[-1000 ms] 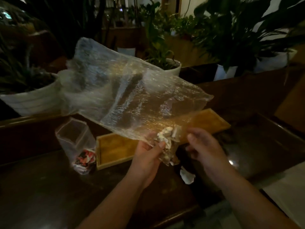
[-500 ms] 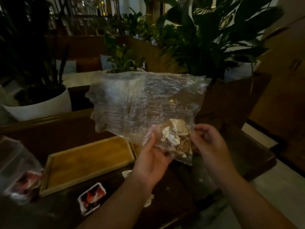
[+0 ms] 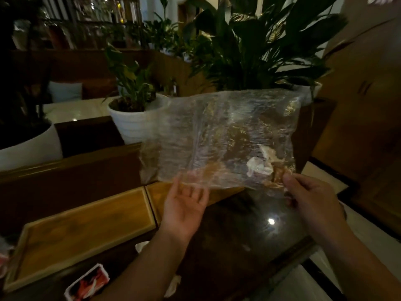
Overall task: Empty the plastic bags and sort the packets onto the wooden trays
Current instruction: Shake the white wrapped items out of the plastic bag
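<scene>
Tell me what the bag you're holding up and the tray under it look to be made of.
Bag: thin clear plastic film, glossy and crinkled; plants show through it. Tray: apparently wood, honey-toned with visible grain and a raised rim, satin sheen; whether solid or veneer, I can't tell.

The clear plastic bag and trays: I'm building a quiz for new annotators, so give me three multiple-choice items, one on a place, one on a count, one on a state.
1. Where in the clear plastic bag do the packets sit?
A. lower corner by the right hand
B. top edge
C. by the left hand

2. How many wooden trays show?
A. one
B. two
C. four

3. How is the left hand?
A. a fist
B. flat on the table
C. open, fingers at the bag's lower edge

Key: 1 A, they bunch beside the right hand. 2 B, two lie end to end. 3 C, the palm faces up.
</scene>
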